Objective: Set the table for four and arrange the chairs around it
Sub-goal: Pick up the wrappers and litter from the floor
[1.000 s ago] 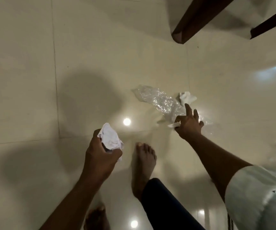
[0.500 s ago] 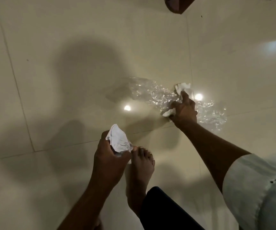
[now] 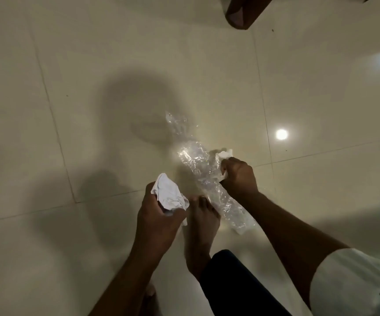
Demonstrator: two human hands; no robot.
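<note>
A long piece of crumpled clear plastic wrap (image 3: 193,160) hangs above the cream tiled floor (image 3: 93,87), lifted near its middle. My right hand (image 3: 239,175) is closed on it together with a scrap of white paper (image 3: 225,153) that sticks out above the fist. My left hand (image 3: 159,215), lower and to the left, holds a crumpled white paper wad (image 3: 169,193). The wrap's lower end trails over my bare foot (image 3: 201,224).
A dark wooden furniture leg (image 3: 241,14) stands at the top right. Ceiling light reflects on the tile (image 3: 281,134). My dark trouser leg (image 3: 237,286) and white sleeve (image 3: 355,283) fill the bottom right.
My right hand reached to the plastic wrap and white scrap on the floor, closed on them and lifted them toward me. The left hand kept its paper wad.
</note>
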